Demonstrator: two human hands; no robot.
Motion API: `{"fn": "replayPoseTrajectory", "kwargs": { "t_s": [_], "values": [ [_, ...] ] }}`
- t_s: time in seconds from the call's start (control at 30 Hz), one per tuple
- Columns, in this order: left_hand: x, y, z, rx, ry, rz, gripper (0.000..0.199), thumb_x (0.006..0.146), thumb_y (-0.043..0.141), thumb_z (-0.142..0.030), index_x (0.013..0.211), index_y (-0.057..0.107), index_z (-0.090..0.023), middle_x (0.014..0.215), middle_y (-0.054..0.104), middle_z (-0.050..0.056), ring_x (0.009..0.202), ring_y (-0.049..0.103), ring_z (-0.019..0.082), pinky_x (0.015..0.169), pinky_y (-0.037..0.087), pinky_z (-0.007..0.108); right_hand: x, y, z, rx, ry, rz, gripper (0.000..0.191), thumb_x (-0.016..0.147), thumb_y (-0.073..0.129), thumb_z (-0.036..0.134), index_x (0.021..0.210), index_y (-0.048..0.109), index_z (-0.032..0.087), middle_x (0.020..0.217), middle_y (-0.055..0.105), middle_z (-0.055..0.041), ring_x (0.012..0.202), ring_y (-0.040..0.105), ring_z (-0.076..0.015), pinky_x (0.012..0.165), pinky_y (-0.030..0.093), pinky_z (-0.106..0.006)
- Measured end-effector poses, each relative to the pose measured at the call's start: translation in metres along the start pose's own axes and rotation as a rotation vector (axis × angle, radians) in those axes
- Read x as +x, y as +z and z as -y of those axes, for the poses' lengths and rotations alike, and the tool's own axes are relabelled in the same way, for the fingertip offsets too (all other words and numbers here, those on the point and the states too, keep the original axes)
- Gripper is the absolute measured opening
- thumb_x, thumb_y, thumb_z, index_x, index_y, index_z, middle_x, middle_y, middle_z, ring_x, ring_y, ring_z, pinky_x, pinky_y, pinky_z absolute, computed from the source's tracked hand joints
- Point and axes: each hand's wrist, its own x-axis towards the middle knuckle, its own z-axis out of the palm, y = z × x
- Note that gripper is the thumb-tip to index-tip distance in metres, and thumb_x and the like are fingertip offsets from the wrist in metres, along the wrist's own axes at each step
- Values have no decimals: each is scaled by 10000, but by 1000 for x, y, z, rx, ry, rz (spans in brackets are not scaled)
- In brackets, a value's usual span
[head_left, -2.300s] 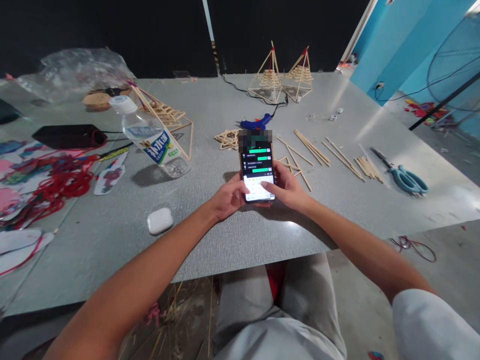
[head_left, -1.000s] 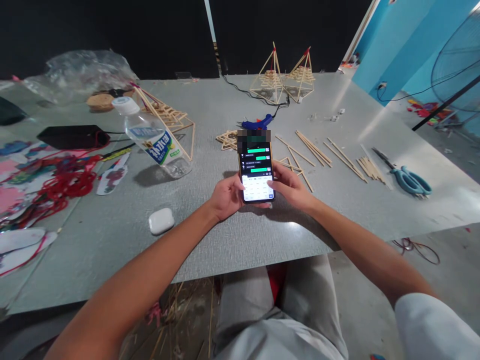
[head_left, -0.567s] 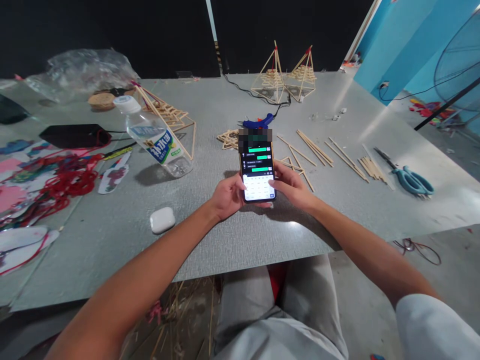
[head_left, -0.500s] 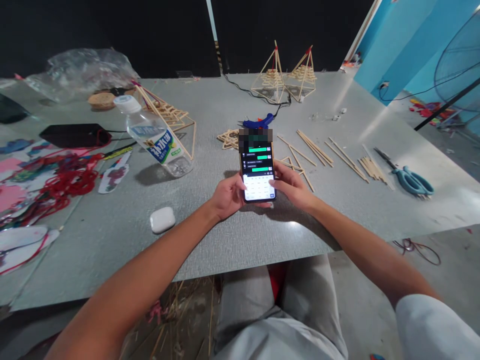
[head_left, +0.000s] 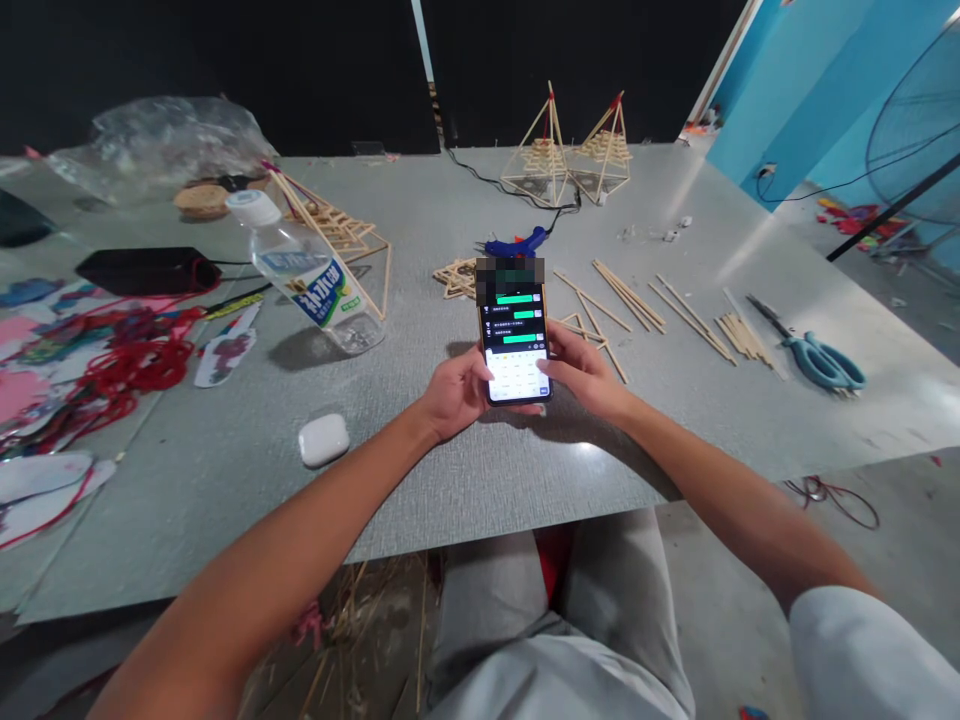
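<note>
Phone (head_left: 516, 335) in left hand (head_left: 456, 393) and right hand (head_left: 591, 378).

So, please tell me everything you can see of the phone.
Slim and yellowish-edged, the phone is held portrait over the table, its lit screen facing the camera: green bubbles on black, a pale keyboard below, the top pixelated. The left hand and right hand grip its lower sides, thumbs by the keyboard. Its back is hidden.

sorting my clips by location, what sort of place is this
Probably a craft workroom: a blue plastic glue gun, loose thin pale wooden sticks and pyramid-shaped wooden stick frames with red-bound tops share a grey table.
</note>
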Motion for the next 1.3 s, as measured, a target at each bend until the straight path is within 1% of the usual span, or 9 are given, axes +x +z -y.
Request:
{"fn": "replayPoseTrajectory", "kwargs": {
  "t_s": [0.17, 0.33, 0.5, 0.63, 0.7, 0.83, 1.0, 1.17, 1.3],
  "values": [
    [-1, 3, 3, 18, 7, -3, 658, 723, 735, -184, 1379, 721, -243, 1514, 794, 123, 1470, 717, 460, 1204, 613, 817, 3, 3, -12, -26, -2, -35, 554, 956, 895, 586, 1395, 683, 323, 1305, 797, -103, 1229, 763, -333, 1102, 680, -574],
    [-2, 10, 3, 82, -2, -53, 674, 714, 819, -175, 1371, 694, -260, 1499, 790, 115, 1425, 727, 444, 1155, 649, 809, 4, 8, -19, -28, 12, -70, 713, 893, 947, 677, 1404, 608, 312, 1250, 784, -100, 1163, 769, -318, 1051, 697, -542],
    [-3, 12, -1, 92, -5, -88, 612, 744, 841, -207, 1340, 706, -257, 1478, 781, 128, 1424, 726, 473, 1088, 682, 814, 1, 4, -13, -40, -12, 29, 743, 894, 957, 661, 1459, 616, 320, 1320, 784, -111, 1250, 770, -340, 1107, 682, -552],
    [-3, 12, -2, 104, -9, -97, 720, 745, 857, -176, 1440, 696, -272, 1501, 783, 129, 1437, 728, 453, 1111, 686, 783, 0, 1, -11, -30, -12, 73, 800, 890, 981, 583, 1533, 592, 311, 1430, 761, -127, 1304, 768, -334, 1179, 654, -538],
    [-2, 10, -1, 83, -14, -88, 706, 748, 828, -181, 1438, 700, -263, 1496, 792, 130, 1445, 727, 453, 1127, 678, 784, 1, 1, -11, -22, -5, 79, 779, 894, 979, 558, 1525, 594, 311, 1435, 755, -129, 1308, 767, -333, 1191, 646, -536],
    [0, 3, -1, 2, -17, -33, 657, 709, 745, -189, 1365, 741, -221, 1495, 806, 138, 1467, 722, 468, 1181, 638, 800, 4, 0, -14, -26, 5, 19, 636, 950, 888, 657, 1433, 647, 321, 1330, 776, -111, 1255, 752, -336, 1112, 669, -548],
    [2, -1, -3, -79, -11, 52, 699, 678, 683, -204, 1370, 781, -187, 1495, 816, 161, 1456, 737, 476, 1204, 612, 800, 4, -1, -15, -16, -5, 48, 712, 936, 913, 655, 1487, 623, 308, 1306, 782, -111, 1215, 762, -331, 1097, 675, -539],
    [4, 2, -4, -83, -16, 43, 712, 665, 675, -231, 1366, 793, -188, 1502, 810, 169, 1438, 747, 489, 1172, 628, 795, 3, -3, -12, 6, -11, 55, 613, 935, 900, 577, 1451, 667, 344, 1316, 768, -105, 1269, 739, -366, 1139, 651, -598],
    [3, 2, -4, -59, -19, 33, 649, 686, 709, -246, 1328, 781, -188, 1517, 798, 174, 1450, 733, 501, 1165, 627, 814, 2, -4, -10, -6, -1, 41, 573, 923, 879, 531, 1430, 687, 342, 1305, 771, -104, 1272, 726, -375, 1152, 635, -620]
  ]
}}
